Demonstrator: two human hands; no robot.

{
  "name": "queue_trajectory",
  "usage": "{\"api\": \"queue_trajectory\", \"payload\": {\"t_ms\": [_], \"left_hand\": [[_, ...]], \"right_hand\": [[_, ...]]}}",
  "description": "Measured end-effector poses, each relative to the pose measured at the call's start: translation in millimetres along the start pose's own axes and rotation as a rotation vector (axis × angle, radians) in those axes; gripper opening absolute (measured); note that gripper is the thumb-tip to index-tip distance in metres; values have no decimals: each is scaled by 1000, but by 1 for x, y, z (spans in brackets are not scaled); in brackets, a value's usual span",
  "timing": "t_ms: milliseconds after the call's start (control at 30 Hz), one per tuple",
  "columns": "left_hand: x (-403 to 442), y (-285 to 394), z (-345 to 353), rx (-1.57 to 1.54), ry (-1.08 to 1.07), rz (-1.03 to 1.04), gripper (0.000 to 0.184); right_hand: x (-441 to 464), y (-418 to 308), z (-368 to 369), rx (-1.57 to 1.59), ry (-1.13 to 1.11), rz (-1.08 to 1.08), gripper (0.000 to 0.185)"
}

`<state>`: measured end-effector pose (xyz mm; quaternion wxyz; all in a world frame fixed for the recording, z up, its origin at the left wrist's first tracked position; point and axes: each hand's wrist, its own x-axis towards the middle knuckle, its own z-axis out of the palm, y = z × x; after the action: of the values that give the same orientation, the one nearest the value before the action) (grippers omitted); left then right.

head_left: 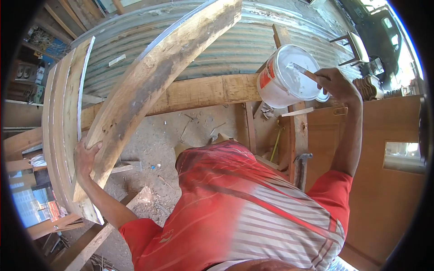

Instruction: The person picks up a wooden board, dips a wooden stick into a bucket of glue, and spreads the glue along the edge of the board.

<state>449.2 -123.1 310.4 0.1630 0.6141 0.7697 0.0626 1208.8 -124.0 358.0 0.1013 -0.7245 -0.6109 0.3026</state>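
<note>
My left hand [87,159] is closed around the lower end of a long, slightly curved wooden plank [144,92], which tilts up toward the top of the view. A white line of paste runs along the plank's upper edge. My right hand [338,85] grips a wooden-handled brush [308,74] by its handle, above a white plastic bucket [275,86]. The brush's whitish tip is at the white paste inside the bucket, and the bristles cannot be made out clearly. Beside my left hand stand several similar boards [68,104], their edges marked white.
A thick timber beam [208,90] crosses in front of me, the bucket at its right end. Corrugated metal sheets [181,58] lie beyond it. A hammer [300,169] hangs at the bench's right side. A wooden door panel [361,189] stands right; debris litters the floor [153,140].
</note>
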Motion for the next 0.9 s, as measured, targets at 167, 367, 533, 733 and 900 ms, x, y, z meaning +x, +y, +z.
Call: {"api": "queue_trajectory", "payload": {"t_ms": [167, 367, 533, 733, 900], "left_hand": [[0, -7, 2, 140, 50, -70, 69], [-19, -11, -30, 166, -124, -113, 73], [-32, -21, -27, 89, -90, -97, 74], [-33, -36, -18, 104, -36, 10, 74], [-34, -37, -24, 116, -21, 74, 70]], "right_hand": [[-42, -22, 22, 250, 250, 80, 33], [-52, -80, 71, 381, 342, -15, 35], [-15, -169, 151, 731, 188, -370, 45], [43, -267, 235, 467, 47, -477, 42], [39, -312, 260, 112, 234, -653, 43]]}}
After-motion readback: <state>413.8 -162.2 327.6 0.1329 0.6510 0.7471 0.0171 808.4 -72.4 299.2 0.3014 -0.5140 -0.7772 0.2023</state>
